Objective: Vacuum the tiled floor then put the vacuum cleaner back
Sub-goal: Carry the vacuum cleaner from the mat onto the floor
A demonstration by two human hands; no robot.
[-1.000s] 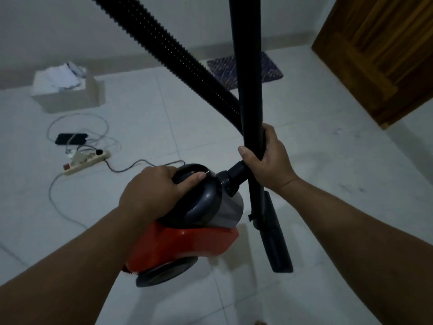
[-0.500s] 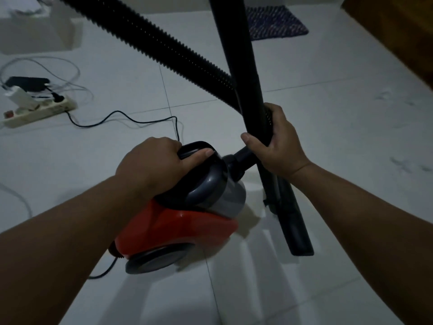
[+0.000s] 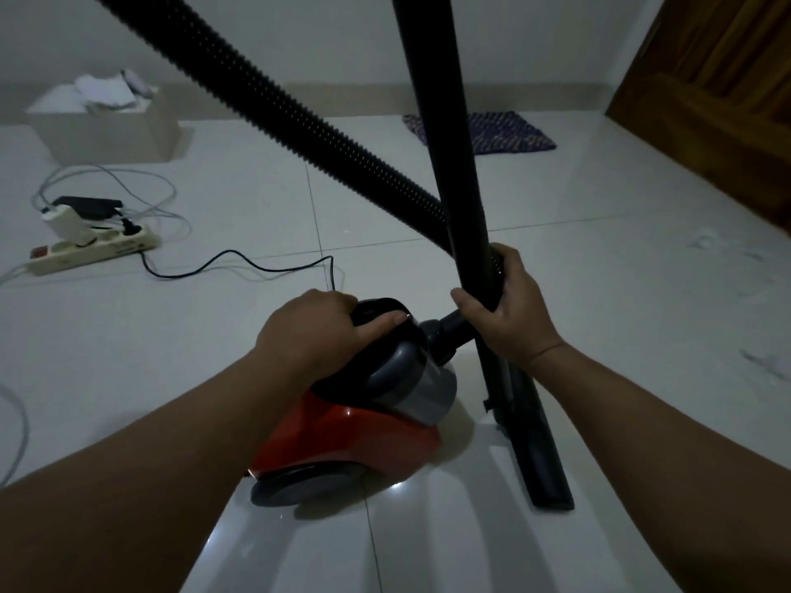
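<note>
- Box (image 3: 107,130): far left against the wall, papers on top. Not part of the work.
- Power strip (image 3: 92,250): on the floor at left, near the box, with adapters plugged in. A thin black cord (image 3: 239,267) runs from it toward the vacuum. Judgement: the vacuum appears to be plugged in; unplugging will be needed before storage.
- Left hand (image 3: 316,331): fingers curled fully round the black carry handle on top of the vacuum (image 3: 355,425), thumb lying along the handle. Firm grip, no gap seen.
- Vacuum: red and grey body at near centre, on or just above the floor (image 3: 642,293); contact under the wheel cannot be confirmed.
- Hose (image 3: 299,117): ribbed, runs from upper left down to the right hand, joining the body at the front socket.
- Right hand (image 3: 509,310): fingers wrapped tight round the wand (image 3: 453,164) and the hose end together, just right of the vacuum's front.
- Wand: near upright, its floor head (image 3: 539,455) at near right, beside the body.
- Step in hand, judged: the unit is gathered for carrying, which suits either repositioning or putting it back. Next move calls for lifting body and wand together and minding the trailing cord.
- Mat (image 3: 505,134) and wooden door (image 3: 719,100): far right.
</note>
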